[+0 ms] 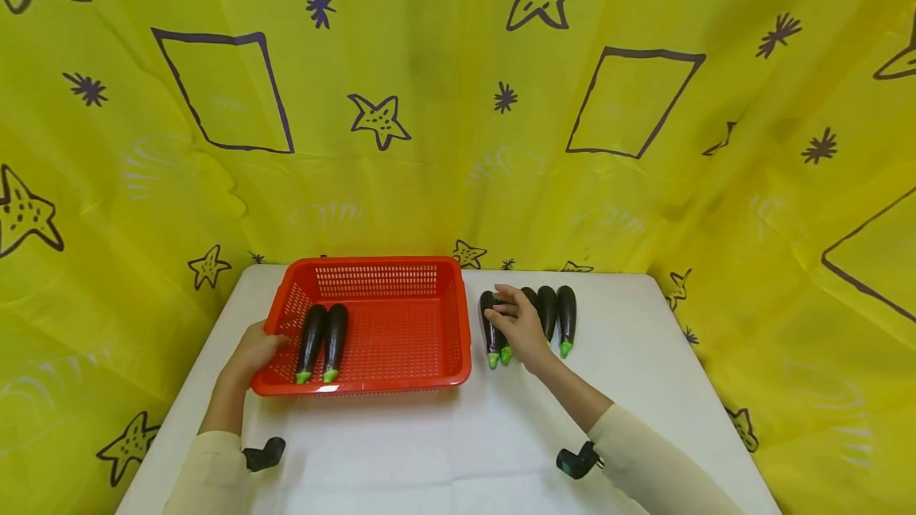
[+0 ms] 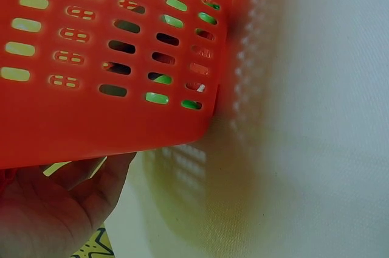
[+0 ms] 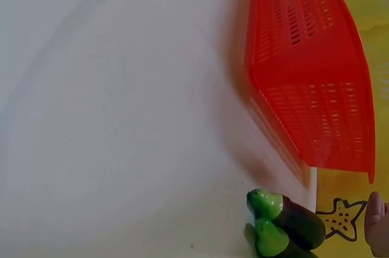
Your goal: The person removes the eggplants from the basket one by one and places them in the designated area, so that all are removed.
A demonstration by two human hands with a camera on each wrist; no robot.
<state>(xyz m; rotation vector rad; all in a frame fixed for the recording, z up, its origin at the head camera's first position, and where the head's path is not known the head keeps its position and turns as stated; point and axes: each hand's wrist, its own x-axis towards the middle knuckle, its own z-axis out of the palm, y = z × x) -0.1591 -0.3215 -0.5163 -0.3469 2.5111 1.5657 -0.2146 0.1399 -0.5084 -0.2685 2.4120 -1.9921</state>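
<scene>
Now my left grip [image 1: 254, 352] curled on the red basket's [image 1: 429, 376] left wall, my right grip [image 1: 521, 324] resting fingers-spread over the leftmost eggplants [image 1: 490, 332] on the white tabletop [image 1: 429, 451].

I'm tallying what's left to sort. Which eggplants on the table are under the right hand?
The two leftmost eggplants, nearest the red basket; the right hand rests on them, while the others lie untouched beside it.

We see the left hand [image 1: 252, 352] at the red basket [image 1: 386, 324] holding two eggplants [image 1: 322, 342]; the right hand [image 1: 521, 324] rests on eggplants on the white surface [image 1: 444, 451].
</scene>
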